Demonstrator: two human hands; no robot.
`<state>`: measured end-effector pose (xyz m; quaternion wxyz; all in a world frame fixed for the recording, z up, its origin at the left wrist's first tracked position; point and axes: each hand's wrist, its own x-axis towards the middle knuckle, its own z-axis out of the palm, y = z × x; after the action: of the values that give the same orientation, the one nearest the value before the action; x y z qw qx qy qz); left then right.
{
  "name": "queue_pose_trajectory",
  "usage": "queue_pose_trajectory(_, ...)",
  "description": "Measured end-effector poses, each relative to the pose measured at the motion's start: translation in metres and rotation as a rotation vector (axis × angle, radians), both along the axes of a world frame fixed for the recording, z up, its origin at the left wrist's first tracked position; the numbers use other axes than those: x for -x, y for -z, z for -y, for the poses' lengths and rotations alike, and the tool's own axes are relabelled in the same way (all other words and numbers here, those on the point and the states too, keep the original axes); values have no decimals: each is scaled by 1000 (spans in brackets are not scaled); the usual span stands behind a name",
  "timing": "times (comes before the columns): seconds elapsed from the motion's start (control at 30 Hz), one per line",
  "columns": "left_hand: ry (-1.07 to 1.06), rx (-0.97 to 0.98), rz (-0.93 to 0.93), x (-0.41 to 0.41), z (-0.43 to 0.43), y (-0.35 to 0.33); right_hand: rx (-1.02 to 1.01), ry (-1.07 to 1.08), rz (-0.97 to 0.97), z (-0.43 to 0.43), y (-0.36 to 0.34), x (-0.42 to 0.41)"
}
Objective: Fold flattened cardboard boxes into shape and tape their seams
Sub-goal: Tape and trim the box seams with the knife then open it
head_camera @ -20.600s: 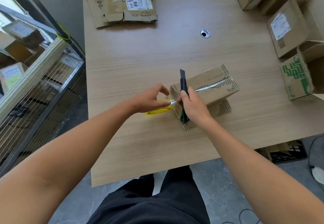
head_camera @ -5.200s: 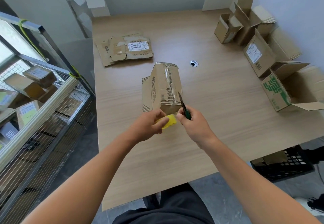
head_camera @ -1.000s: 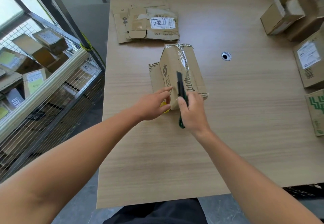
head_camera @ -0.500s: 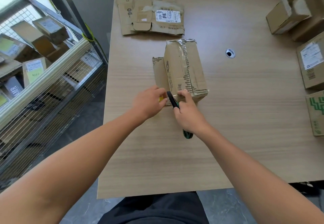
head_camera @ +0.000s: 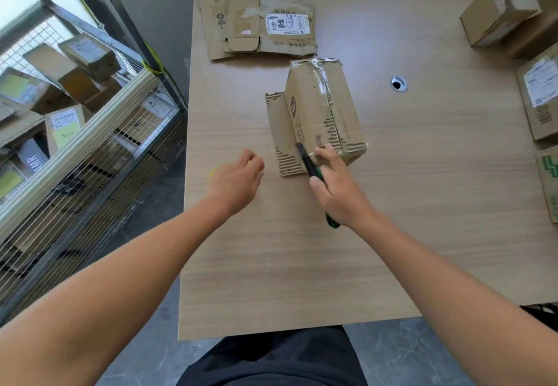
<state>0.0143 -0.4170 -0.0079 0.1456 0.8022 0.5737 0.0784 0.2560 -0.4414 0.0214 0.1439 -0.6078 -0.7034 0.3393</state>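
Observation:
A folded cardboard box [head_camera: 320,114] stands mid-table with clear tape along its top seam and an open flap lying flat at its left. My right hand [head_camera: 338,186] grips a green-handled utility knife [head_camera: 308,160], its dark blade against the box's near corner, fingertips touching the cardboard. My left hand [head_camera: 237,179] hovers left of the box, fingers curled over a yellow tape roll [head_camera: 213,171] that is almost entirely hidden beneath it. A stack of flattened boxes [head_camera: 259,26] lies at the far side of the table.
Several folded boxes [head_camera: 501,14] line the table's right edge. A round cable hole [head_camera: 399,84] sits right of the box. A wire-mesh cart [head_camera: 78,132] full of parcels stands close to the table's left edge. The table's near half [head_camera: 302,265] is bare wood.
My left hand has pulled away leftward from the box with the tape roll. My right hand holds the knife at the box's near corner, much as before.

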Motion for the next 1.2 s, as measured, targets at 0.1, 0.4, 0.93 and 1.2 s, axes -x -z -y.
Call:
queue_pose_trajectory(0.1,50,21,-96,2,14,19,-261,192,-141,9,-2,-6)
queue_pose_trajectory(0.4,176,0,-209,6,19,35,-471,297,53,-27,36,3)
queue_pose_trajectory(0.93,263,-33,-231,1,14,39,-840,307,207,-38,83,13)
queue_pose_trajectory(1.2,-38,126,46,6,6,16,-695,300,-200,10,44,0)
